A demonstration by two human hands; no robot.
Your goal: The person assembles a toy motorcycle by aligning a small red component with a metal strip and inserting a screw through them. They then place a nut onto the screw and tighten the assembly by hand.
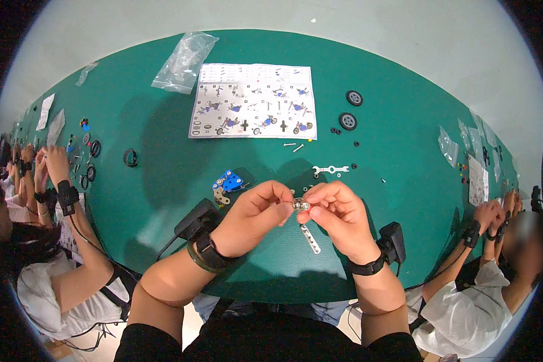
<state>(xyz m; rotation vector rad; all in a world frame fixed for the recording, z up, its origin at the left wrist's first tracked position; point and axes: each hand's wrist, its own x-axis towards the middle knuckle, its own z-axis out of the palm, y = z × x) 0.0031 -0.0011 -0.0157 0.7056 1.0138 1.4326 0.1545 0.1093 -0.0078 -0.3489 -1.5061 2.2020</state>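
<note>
My left hand and my right hand meet over the near part of the table. Both pinch a small shiny, see-through piece between thumbs and fingertips; its exact kind I cannot tell. Just below the right fingertips, a silver perforated strip slants toward the table edge. Beyond my left hand lies a blue perforated assembly with bolts and a grey metal bracket. A flat metal wrench rests past my right hand, with small nuts and black rings around it.
A printed instruction sheet lies ahead, beside a clear plastic bag. Two wheels and two screws are to its right and front. A black ring sits left. Other people work at both sides, with their own parts.
</note>
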